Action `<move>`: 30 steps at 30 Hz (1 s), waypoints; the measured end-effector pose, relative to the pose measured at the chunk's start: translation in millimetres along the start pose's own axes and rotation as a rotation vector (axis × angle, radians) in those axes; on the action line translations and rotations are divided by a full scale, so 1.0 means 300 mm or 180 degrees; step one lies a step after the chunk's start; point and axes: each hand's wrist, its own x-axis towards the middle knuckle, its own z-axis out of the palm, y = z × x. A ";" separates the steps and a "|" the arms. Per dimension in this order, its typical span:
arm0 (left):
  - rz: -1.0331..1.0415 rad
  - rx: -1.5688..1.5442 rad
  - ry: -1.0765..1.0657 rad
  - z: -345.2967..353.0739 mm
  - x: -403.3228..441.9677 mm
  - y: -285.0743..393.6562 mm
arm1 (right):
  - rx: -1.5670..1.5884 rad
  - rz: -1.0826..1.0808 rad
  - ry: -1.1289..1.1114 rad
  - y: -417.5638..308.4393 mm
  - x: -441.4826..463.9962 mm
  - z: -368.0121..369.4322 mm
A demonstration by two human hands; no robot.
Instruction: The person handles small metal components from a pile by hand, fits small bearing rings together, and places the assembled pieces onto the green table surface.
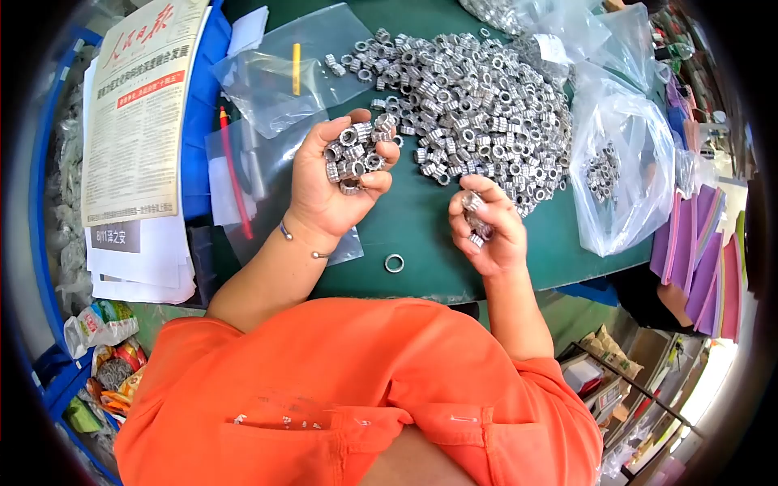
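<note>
Cupped palm up, my left hand (328,182) holds a heap of small ribbed metal rings (354,150). My right hand (501,231) is closed around a few more ribbed metal rings (476,217), partly hidden by its fingers. Beyond both hands a large pile of the same silvery rings (486,101) spreads over the green tabletop (438,263). One smooth single ring (394,263) lies apart on the table, nearer my body and between the two hands.
A clear plastic bag (624,211) with some rings inside stands right of the pile. Flat clear bags (279,57), a yellow marker (297,69) and a red pen (235,174) lie at left. A newspaper (142,113) rests on a blue bin (207,105).
</note>
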 end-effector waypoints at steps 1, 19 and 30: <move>0.0053 -0.0044 0.0026 0.010 -0.006 0.009 | -0.0043 0.0054 -0.0037 -0.012 0.007 0.007; 0.0245 -0.0017 0.0090 -0.024 0.019 0.020 | -0.3589 -0.0823 0.0419 -0.002 0.045 0.032; 0.0196 0.0023 0.0113 -0.028 0.016 0.029 | -0.1768 -0.0181 0.0390 0.013 0.000 0.038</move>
